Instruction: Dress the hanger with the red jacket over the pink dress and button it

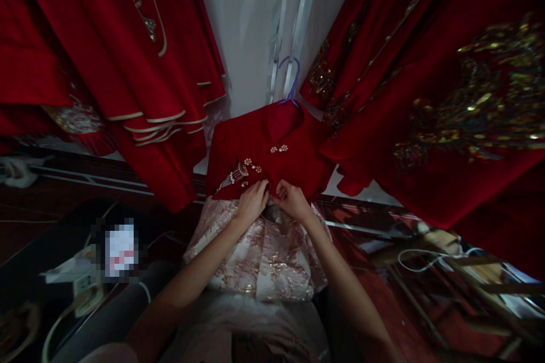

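A small red jacket (272,150) hangs on a blue hanger (291,76) straight ahead, with pearl clasps (279,149) at its collar and a beaded tassel (238,174) on its front. My left hand (252,203) and my right hand (292,199) both pinch the jacket's lower front edge, fingers closed, close together. Below them spreads a pale pink and gold brocade skirt (259,255).
Red embroidered garments hang on the left (128,57) and on the right (447,102). A white wall (251,22) is behind. A power strip with cables (80,283) lies at lower left. White cords and a glossy dark floor (426,261) are at right.
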`<state>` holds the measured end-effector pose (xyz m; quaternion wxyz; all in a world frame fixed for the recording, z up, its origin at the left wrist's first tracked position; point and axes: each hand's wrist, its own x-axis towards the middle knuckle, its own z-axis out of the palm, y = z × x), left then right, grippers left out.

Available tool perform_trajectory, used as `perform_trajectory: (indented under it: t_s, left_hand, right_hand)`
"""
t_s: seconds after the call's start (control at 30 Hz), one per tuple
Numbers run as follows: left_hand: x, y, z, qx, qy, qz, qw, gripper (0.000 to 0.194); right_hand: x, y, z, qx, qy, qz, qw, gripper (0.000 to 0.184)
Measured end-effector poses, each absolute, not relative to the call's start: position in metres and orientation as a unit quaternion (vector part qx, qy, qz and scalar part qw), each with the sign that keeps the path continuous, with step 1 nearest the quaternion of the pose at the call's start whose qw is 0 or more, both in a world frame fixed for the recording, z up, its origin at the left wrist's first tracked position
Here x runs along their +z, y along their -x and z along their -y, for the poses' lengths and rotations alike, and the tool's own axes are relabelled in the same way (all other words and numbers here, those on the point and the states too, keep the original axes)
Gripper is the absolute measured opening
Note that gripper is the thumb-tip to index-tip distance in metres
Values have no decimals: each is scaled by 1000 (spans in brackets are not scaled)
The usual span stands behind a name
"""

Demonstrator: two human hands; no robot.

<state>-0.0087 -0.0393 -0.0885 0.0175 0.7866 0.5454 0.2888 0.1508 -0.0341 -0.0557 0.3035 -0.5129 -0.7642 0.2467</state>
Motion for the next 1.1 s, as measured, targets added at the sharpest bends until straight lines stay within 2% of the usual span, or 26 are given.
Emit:
perform_trajectory:
  t_s: [0.2, 0.3, 0.47, 0.67, 0.8, 0.97, 1.03, 1.1]
  left_hand:
    - [-90, 13, 49, 294, -823, -486, -30, 14]
    - [-98, 15, 51, 323, -823, -466, -49, 17]
    - [-106, 14, 44, 281, -824, -487, -68, 34]
    - [-96, 16, 27, 236, -829, -505, -48, 30]
    - [-90, 20, 26, 350, -791, -501, -35, 28]
    - [-82, 17, 44, 512, -711, -477, 71, 14]
    - [-79, 14, 51, 531, -697, -472, 101, 20]
    - [-77, 10, 54, 540, -689, -466, 130, 36]
  right_hand:
    - [-39, -157, 39, 420, 408, 771, 250, 22]
    - [-32, -162, 40, 491, 355, 757, 242, 27]
    - [-20, -167, 43, 509, 320, 751, 274, 31]
    - [-11, -164, 48, 496, 315, 746, 314, 29]
    - [-9, -165, 47, 487, 320, 742, 333, 27]
    - [-9, -165, 45, 463, 341, 743, 342, 26]
    - [-10, -164, 46, 480, 342, 734, 337, 27]
    - [-12, -161, 47, 505, 335, 724, 328, 27]
